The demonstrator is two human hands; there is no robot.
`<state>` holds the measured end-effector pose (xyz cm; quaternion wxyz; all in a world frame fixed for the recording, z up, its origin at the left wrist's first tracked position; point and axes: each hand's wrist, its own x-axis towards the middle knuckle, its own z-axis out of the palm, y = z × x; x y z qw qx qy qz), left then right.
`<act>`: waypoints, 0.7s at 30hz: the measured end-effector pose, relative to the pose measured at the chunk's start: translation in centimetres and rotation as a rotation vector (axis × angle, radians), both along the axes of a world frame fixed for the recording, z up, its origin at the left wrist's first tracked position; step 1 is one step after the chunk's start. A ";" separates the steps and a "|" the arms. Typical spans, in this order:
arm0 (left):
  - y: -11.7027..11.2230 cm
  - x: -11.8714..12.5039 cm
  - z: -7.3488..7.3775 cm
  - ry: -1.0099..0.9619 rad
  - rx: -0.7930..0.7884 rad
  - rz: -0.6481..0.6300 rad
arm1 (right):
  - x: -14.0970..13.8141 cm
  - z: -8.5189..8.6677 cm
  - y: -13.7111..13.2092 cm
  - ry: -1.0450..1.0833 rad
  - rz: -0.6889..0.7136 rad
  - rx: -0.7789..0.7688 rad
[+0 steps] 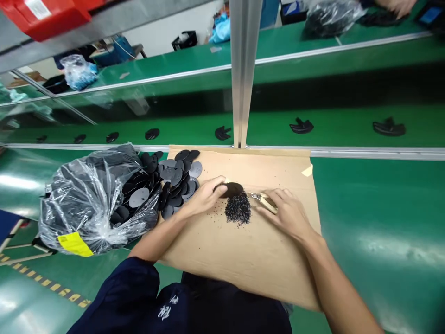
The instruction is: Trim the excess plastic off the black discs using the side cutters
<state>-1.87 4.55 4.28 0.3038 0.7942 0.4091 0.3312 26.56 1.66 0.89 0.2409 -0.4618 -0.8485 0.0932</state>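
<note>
Remotely, on the head-camera feed, I see the left-hand grip (205,195) clenched around a dark round disc (231,189), its fingers wrapped over the disc's near side. The disc sits mid-sheet, toward the far edge of a corrugated cardboard sheet (243,264), right at the far end of a small heap of black granules (238,208). A few stray granules dot the cardboard between the heap and the left-hand grip.

The right-hand grip (288,215) is closed on a small hand tool (267,202) with a pale handle and a metal blade. The blade's tip points at the disc and lies just beside its rim; I cannot tell whether they touch.

Off the sheet's left edge, loose black-and-grey discs (177,178) fan out from a clear plastic bag (93,199) bearing a yellow label (74,244), on a green surface (365,232). A navy work jacket (121,297) with white lettering shows at the sheet's near edge.

Beyond the far edge, an aluminium upright (243,69) rises before a green belt (278,130) carrying a row of dark crescent-shaped pieces (301,125). At the top right corner, a co-worker's hand (396,5) is near another plastic bag (330,16) of black pieces.
</note>
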 end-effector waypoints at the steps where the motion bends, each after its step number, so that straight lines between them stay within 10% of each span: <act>1: 1.6 -0.3 0.5 0.012 0.026 -0.010 | 0.1 -0.1 0.1 -0.022 -0.021 0.011; 10: 17.3 -4.7 3.8 0.792 0.028 0.371 | -0.1 -0.6 -0.1 -0.141 -0.071 0.033; 21: 20.3 -1.0 0.6 0.678 -0.047 0.411 | 0.1 -0.7 -0.6 -0.113 -0.116 0.036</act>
